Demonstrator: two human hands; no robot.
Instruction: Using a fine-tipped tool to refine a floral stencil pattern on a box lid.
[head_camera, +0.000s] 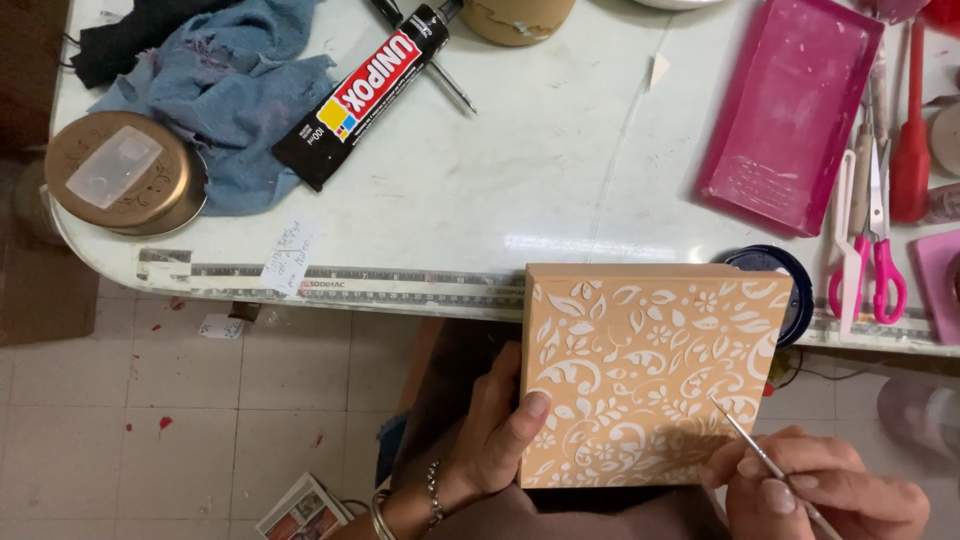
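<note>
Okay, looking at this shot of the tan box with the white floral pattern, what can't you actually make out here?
Head view:
- Tan wooden box with raised white floral pattern: underside hidden; lower left edge covered by the left hand.
- Thin metal tool in the right hand: rear end cut off by the bottom edge.
- Dark round lid: mostly hidden behind the box.
- Tan cylinder: cut off by the top edge.

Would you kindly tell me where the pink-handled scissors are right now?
In the head view, the scissors lie on the white table at the far right, between the pink tray and the red spatula, beyond the patterned box.
</note>
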